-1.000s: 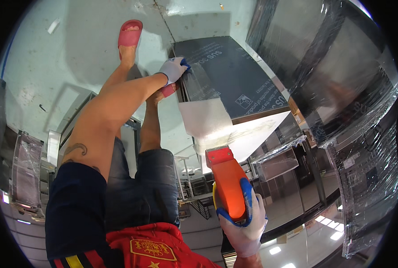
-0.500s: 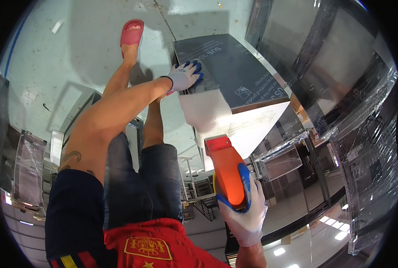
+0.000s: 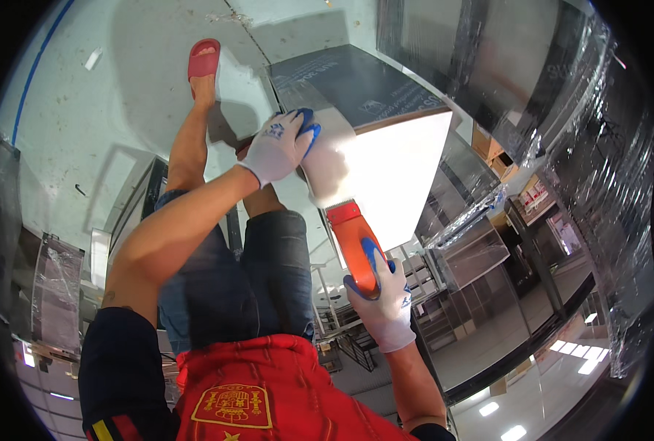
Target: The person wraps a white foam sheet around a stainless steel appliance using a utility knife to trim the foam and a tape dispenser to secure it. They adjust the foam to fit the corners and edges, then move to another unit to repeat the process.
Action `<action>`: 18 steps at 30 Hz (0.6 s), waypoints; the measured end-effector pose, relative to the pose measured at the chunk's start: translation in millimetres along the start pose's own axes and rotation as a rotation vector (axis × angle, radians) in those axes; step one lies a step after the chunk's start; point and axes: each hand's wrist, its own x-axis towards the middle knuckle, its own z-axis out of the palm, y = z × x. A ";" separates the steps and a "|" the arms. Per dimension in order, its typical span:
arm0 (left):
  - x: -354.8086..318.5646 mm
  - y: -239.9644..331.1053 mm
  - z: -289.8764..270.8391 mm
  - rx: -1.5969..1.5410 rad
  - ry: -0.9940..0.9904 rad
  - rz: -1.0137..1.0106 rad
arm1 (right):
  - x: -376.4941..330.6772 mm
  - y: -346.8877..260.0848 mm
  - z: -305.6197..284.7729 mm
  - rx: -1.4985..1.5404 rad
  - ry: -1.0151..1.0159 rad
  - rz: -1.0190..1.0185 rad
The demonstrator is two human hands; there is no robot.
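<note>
My left hand (image 3: 277, 149), in a white glove with blue fingertips, rests at the near-left edge of a box-shaped metal cabinet (image 3: 364, 81). Its fingers are bent and slightly apart, lying against a wide pale translucent strip of tape (image 3: 328, 158). The strip runs from the dark top of the cabinet down toward an orange tape dispenser (image 3: 356, 246) with a red, toothed front end. My right hand (image 3: 386, 305), gloved the same way, is wrapped around the dispenser's body. The cabinet's near side (image 3: 393, 176) shines bright white.
Plastic-wrapped panels (image 3: 599, 191) stand along the right. Cardboard boxes (image 3: 492, 154) sit behind the cabinet. A dark metal frame (image 3: 143, 198) stands beside my legs on the left. My foot in a red slide sandal (image 3: 203, 62) is on the pale floor (image 3: 132, 88).
My left hand has slid back from the cabinet's top toward its near edge, its fingers more bent. The dispenser in my right hand has moved slightly up and left. The whole view has shifted.
</note>
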 end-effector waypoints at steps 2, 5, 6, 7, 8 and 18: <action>1.6 -0.8 -3.8 -0.006 0.000 -0.018 | -30.0 23.1 11.6 -0.006 0.028 -0.006; -0.3 6.7 -8.4 0.044 0.027 -0.008 | -68.0 57.6 23.2 -0.058 0.056 -0.015; -1.8 10.1 -8.9 0.075 0.040 -0.014 | -74.5 69.7 29.4 -0.068 0.092 -0.056; -4.2 14.8 -7.5 0.141 0.152 0.086 | -80.0 79.9 36.2 -0.083 0.076 -0.037; -7.0 18.1 -6.9 0.216 0.230 0.167 | -83.9 90.0 42.3 -0.106 0.071 -0.026; -67.1 60.1 19.5 0.753 -0.017 0.508 | -94.4 141.4 81.2 -0.050 0.019 0.052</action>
